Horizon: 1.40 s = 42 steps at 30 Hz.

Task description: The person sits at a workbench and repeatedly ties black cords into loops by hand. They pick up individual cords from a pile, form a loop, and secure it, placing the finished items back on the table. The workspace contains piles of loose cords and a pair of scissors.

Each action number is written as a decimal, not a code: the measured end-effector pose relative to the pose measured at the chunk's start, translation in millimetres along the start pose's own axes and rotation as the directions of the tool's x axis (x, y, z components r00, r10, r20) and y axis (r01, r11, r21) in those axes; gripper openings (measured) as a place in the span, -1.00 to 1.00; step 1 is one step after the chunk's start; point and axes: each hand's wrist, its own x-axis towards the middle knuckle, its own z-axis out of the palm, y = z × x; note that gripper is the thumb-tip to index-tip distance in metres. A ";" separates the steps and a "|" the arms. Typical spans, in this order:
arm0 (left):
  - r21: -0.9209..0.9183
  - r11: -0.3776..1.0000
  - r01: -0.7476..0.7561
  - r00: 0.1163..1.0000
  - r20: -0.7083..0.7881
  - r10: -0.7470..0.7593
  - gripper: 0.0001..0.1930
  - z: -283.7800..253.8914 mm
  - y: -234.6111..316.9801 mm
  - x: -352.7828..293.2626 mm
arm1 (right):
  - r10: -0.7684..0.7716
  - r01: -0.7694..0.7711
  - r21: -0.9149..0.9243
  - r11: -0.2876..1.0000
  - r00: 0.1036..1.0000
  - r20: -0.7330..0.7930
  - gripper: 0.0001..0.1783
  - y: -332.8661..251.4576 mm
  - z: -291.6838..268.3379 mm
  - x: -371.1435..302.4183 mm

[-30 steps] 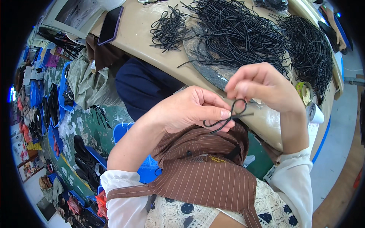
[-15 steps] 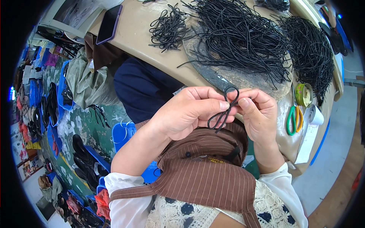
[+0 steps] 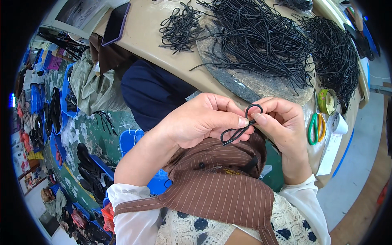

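Note:
A thin black cord (image 3: 233, 134) bent into loops hangs between my hands, just off the table's near edge. My left hand (image 3: 206, 121) pinches it between thumb and fingers where the strands cross. From the other side, my right hand (image 3: 279, 120) grips the cord with thumb and forefinger, close to the left fingertips. One small loop stands up above the pinch; a longer loop sticks out below the left thumb. The crossing itself is partly covered by my fingertips. Beyond the hands, a large heap of straight black cords (image 3: 261, 41) lies on a round worn board (image 3: 245, 83).
Bundled looped cords (image 3: 179, 30) lie left of the board, near a phone (image 3: 116, 23). More cords (image 3: 332, 53) are heaped at right. Scissors with green and orange handles (image 3: 313, 129), an open tin (image 3: 327, 101) and a white paper roll (image 3: 339, 124) sit near my right hand.
The upright loop has become smaller and shifted right. The lower loop has swung from hanging down to lying more sideways. My right hand has turned slightly, and both hands still pinch the cord.

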 end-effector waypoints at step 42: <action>0.433 0.782 -0.448 0.748 -0.297 0.593 -0.80 16.8 -35.0 14.4 | 0.028 0.041 0.372 0.928 0.983 -0.180 -0.86 41.6 1.5 -0.7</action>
